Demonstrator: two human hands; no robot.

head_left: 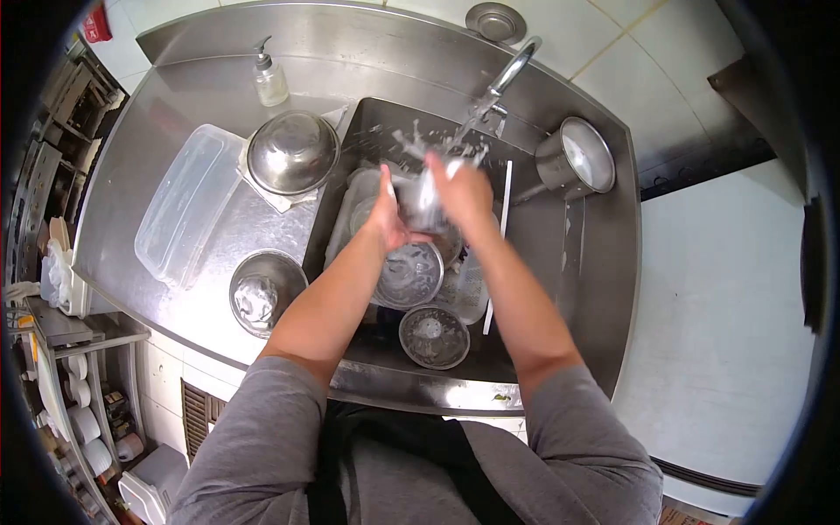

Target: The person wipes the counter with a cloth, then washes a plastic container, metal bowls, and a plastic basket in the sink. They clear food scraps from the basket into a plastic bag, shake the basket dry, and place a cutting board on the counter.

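Observation:
My left hand (389, 219) grips a shiny metal container (418, 203) from its left side, thumb up and fingers underneath. Against the container's right side is my right hand (465, 197), smeared by motion, so its fingers are hard to make out. Water streams from the faucet (512, 66) and splashes around both hands. Below them in the sink (372, 114) lie a soapy metal bowl (409, 276), a smaller wet bowl (435, 337) with some foam, and a translucent plastic tub (339, 229), partly hidden.
Left of the sink are an upturned metal bowl (293, 153) on a cloth, a clear plastic container (188, 206), a soap pump bottle (270, 80) and another metal bowl (267, 293). A saucepan (577, 157) stands at the right, near a white surface (722, 332).

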